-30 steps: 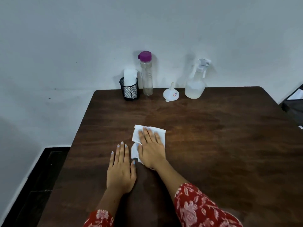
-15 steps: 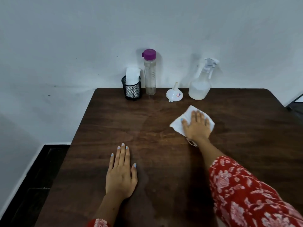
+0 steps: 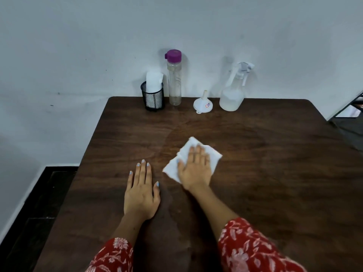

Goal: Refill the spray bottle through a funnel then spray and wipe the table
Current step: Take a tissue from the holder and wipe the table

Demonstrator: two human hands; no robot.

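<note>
My right hand (image 3: 194, 167) lies flat on a white paper towel (image 3: 213, 155) and presses it onto the dark wooden table (image 3: 275, 173) near its middle. A faint wet sheen shows on the wood around it. My left hand (image 3: 141, 191) rests palm down on the table to the left, fingers spread, holding nothing. At the back edge stand the clear spray bottle (image 3: 232, 95) with a white trigger head, a white funnel (image 3: 202, 104) lying mouth down, and a tall clear bottle (image 3: 174, 77) with a purple cap.
A black mesh cup (image 3: 153, 99) holding folded white tissues stands at the back left, by the wall. The table's left edge drops to a dark floor (image 3: 29, 222). A dark object (image 3: 351, 112) sits beyond the right back corner.
My right hand slid the towel from the near middle out toward the spray bottle, then back toward me and left. The left hand stayed put.
</note>
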